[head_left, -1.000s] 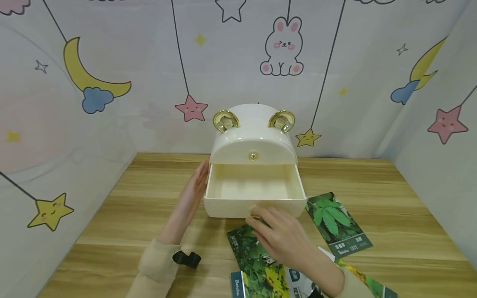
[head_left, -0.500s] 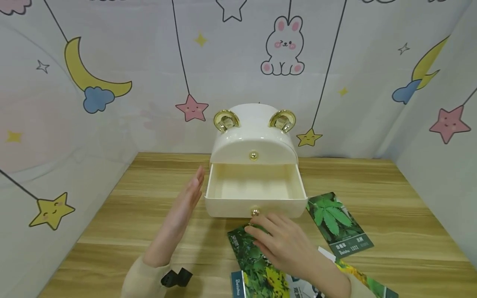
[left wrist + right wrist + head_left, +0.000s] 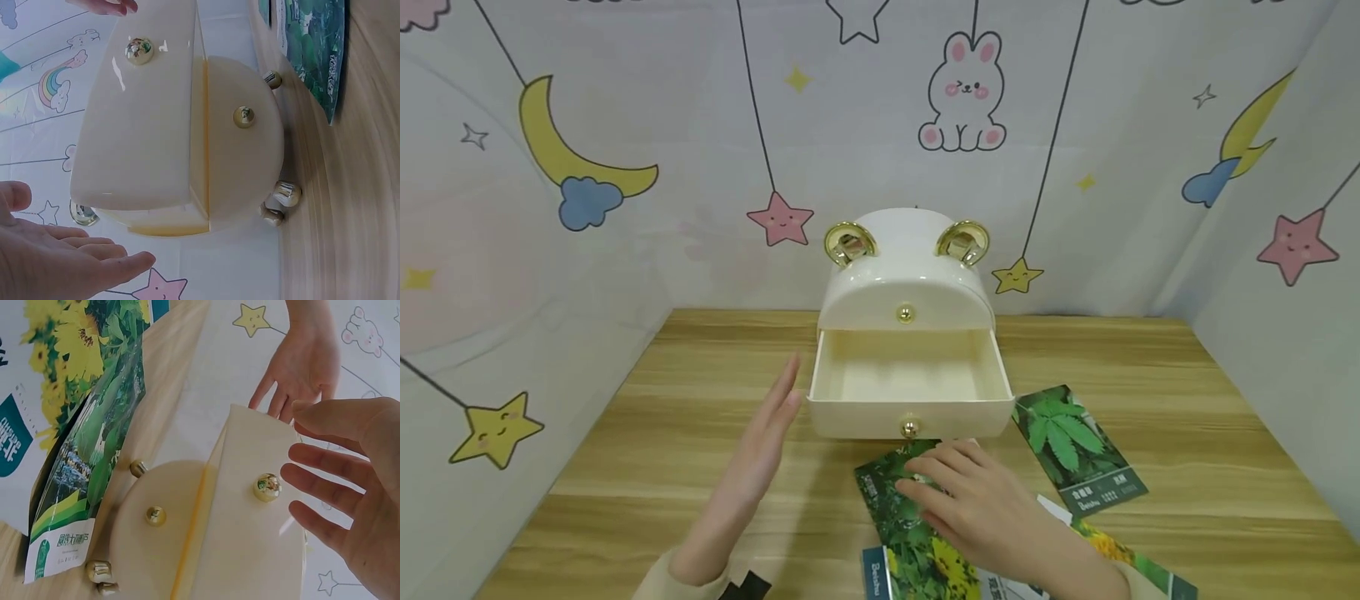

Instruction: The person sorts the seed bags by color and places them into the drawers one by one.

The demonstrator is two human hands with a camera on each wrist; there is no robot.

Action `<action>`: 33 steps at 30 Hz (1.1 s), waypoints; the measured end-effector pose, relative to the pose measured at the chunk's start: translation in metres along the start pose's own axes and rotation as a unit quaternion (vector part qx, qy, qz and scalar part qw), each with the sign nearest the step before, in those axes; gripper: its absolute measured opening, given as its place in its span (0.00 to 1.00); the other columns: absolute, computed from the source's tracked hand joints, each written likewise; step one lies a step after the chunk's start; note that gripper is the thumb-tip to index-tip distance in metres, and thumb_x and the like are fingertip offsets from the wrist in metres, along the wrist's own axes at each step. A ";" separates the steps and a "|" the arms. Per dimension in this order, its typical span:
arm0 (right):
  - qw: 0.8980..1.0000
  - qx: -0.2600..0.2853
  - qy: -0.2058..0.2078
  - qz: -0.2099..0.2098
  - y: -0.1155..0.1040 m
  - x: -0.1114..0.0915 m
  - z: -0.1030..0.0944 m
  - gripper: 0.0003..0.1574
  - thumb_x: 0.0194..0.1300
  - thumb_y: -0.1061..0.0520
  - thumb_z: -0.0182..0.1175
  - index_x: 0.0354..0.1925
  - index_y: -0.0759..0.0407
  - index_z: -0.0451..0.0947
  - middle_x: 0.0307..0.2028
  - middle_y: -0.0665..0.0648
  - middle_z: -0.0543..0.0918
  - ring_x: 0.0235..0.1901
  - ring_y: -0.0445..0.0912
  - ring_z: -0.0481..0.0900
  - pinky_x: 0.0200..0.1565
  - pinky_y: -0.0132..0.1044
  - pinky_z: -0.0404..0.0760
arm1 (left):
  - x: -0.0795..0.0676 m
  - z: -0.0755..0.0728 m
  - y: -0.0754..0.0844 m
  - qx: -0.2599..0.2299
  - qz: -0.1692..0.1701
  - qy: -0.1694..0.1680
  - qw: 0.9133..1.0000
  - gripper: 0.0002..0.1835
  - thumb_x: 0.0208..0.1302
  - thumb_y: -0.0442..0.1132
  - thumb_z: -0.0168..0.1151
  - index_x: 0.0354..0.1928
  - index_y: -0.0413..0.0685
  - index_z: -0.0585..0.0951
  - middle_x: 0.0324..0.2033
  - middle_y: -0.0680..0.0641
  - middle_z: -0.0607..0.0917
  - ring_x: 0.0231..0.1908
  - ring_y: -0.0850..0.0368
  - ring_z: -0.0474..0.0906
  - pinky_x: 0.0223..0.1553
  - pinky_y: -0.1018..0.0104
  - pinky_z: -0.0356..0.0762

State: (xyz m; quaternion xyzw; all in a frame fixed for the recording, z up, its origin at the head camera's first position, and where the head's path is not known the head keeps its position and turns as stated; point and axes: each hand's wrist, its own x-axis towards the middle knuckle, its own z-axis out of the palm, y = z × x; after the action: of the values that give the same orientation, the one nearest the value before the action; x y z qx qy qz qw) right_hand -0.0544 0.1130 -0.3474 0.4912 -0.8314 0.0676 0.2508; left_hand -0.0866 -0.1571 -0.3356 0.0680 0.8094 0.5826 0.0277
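Note:
A white, dome-topped drawer box (image 3: 913, 271) with two gold ears stands on the table. Its middle drawer (image 3: 857, 421) is pulled out, and nothing shows inside. My left hand (image 3: 748, 462) is held apart from the box's left side, palm towards it, fingers extended. Just in front of the drawer's gold knob (image 3: 910, 427), my right hand (image 3: 981, 504) hovers over seed packets with fingers loosely bent and holds nothing. In the right wrist view its fingertips (image 3: 300, 470) are near the knob (image 3: 267, 487) without touching. A lower front with another knob (image 3: 244, 116) shows below the drawer.
A green-leaf packet (image 3: 1078, 450) lies right of the box. Under and around my right hand are a dark green packet (image 3: 883, 492) and a yellow-flower packet (image 3: 953, 567), partly covered. A cloth printed with stars and a rabbit (image 3: 962, 96) hangs behind the wooden table (image 3: 700, 383).
My left hand has come off the box's side and drawn back towards me. My right hand has let go of the drawer knob and pulled slightly back. The drawer stays out.

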 end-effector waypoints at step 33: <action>0.996 0.020 -0.081 -0.001 -0.001 -0.056 -0.013 0.22 0.62 0.43 0.55 0.55 0.39 0.67 0.51 0.39 0.75 0.51 0.37 0.72 0.54 0.33 0.65 | -0.080 0.046 0.016 0.225 0.049 -0.002 0.973 0.37 0.65 0.54 0.49 0.70 0.71 0.42 0.71 0.63 0.44 0.70 0.52 0.51 0.63 0.38 0.57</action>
State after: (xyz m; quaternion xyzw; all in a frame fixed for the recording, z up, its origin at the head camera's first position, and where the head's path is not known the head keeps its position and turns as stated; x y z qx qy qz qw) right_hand -0.0272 0.1615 -0.3636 0.5008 -0.8471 0.0441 0.1726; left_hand -0.0002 -0.1200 -0.3379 0.1135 0.9152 0.3863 -0.0151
